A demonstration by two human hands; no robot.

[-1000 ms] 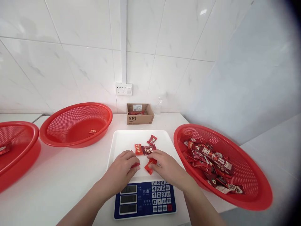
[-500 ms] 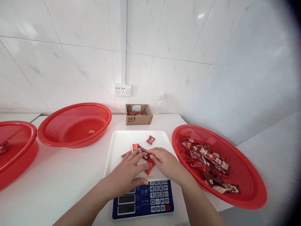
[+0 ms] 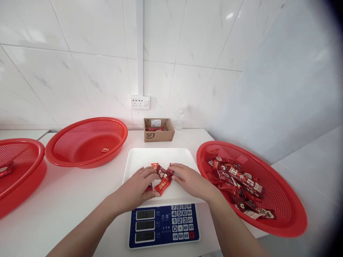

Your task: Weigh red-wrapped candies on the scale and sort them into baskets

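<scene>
Wrapped packets (image 3: 162, 185) are bunched on the scale tray (image 3: 150, 156) now, flanked by left hand (image 3: 139, 185) and right hand (image 3: 190, 182), both half-curled, grip impossible to tell; plenty are left in the right-side basket (image 3: 286, 210).

On a white rectangular scale pan (image 3: 150, 154) there lies a small close group of red and dark-red wrapped candies (image 3: 163, 174). The person's bare left hand (image 3: 136, 185), with fingers bent, is at the left side of this group, and the bare right hand (image 3: 189, 182) is at its right side; whether either hand grips a candy, I cannot tell. In front is a blue key panel (image 3: 164, 228). To the right stands a round red perforated plastic basket (image 3: 286, 200) with many wrapped packets (image 3: 238, 182). Behind the pan is an open brown cardboard box (image 3: 158, 136).
</scene>
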